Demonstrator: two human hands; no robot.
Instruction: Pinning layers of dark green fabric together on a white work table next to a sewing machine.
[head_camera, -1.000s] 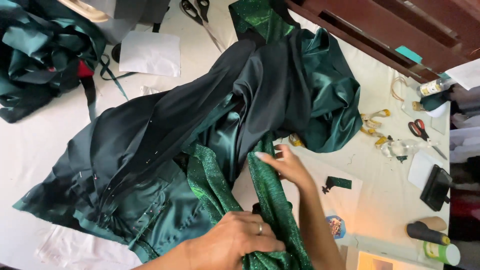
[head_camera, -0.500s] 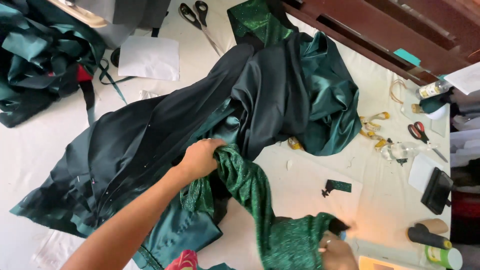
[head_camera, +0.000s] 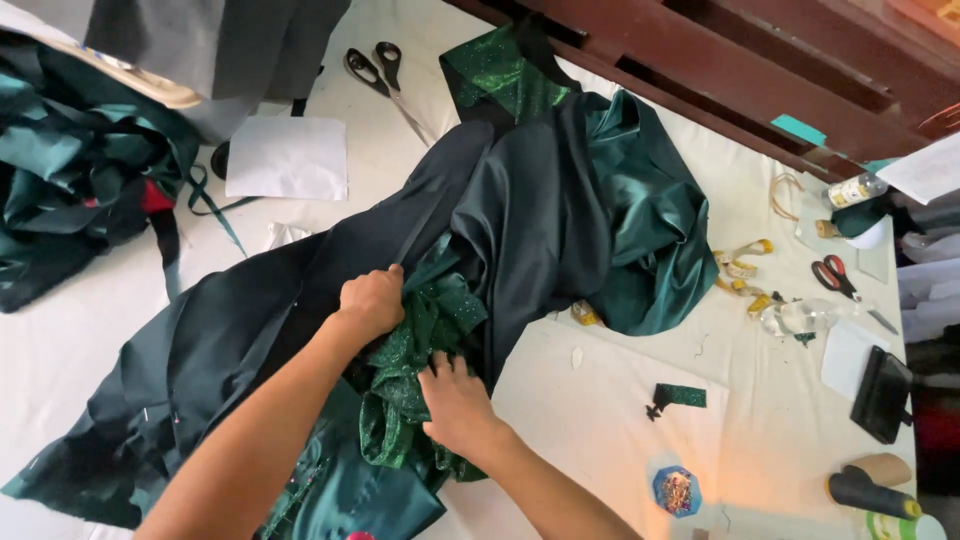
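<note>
Head view: both hands work on a bunched strip of glittery green fabric (head_camera: 425, 345) lying on a dark green satin garment (head_camera: 520, 230) in the middle of the white table (head_camera: 600, 420). Left hand (head_camera: 372, 300) is closed, clutching the far end of the strip. Right hand (head_camera: 455, 400) presses on its near part, fingers curled into the folds. Black scissors (head_camera: 375, 65) lie far left, red-handled scissors (head_camera: 835, 275) right, a pin box (head_camera: 677, 490) near right.

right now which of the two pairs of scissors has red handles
The small pair at the right side of the table, beside the yellow measuring tape. The other scissors, at the top near the white paper, are larger with black handles.
</note>
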